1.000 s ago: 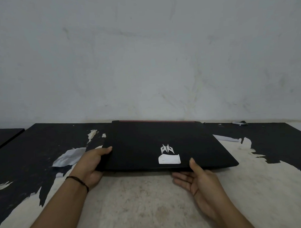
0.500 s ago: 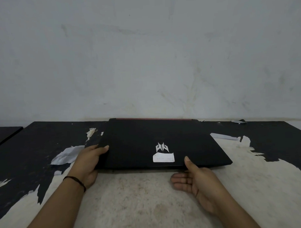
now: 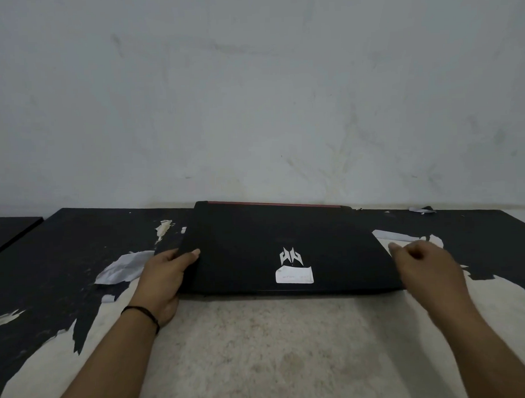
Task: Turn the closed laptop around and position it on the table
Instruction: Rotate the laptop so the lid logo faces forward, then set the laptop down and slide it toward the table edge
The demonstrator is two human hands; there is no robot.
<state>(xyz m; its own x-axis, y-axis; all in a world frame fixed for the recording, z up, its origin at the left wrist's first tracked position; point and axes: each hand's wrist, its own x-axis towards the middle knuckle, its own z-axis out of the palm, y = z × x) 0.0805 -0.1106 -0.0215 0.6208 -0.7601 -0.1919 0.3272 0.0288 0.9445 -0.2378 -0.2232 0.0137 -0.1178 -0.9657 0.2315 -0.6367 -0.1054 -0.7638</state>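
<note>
A closed black laptop lies flat on the worn table, its red-trimmed back edge against the wall. A silver logo and a white sticker mark its lid near the front edge. My left hand grips the laptop's left edge, thumb on the lid, a black band on the wrist. My right hand hovers blurred at the laptop's right front corner with fingers loosely curled; whether it touches the laptop is unclear.
The table's black covering is peeled, baring pale wood in the middle and right. Torn paper scraps lie left of the laptop and a strip to its right. A plain wall rises directly behind. Another dark tabletop adjoins at far left.
The laptop has come down flat and slid slightly left. My right hand left the front edge and swung out to the right front corner. My left hand kept its grip.
</note>
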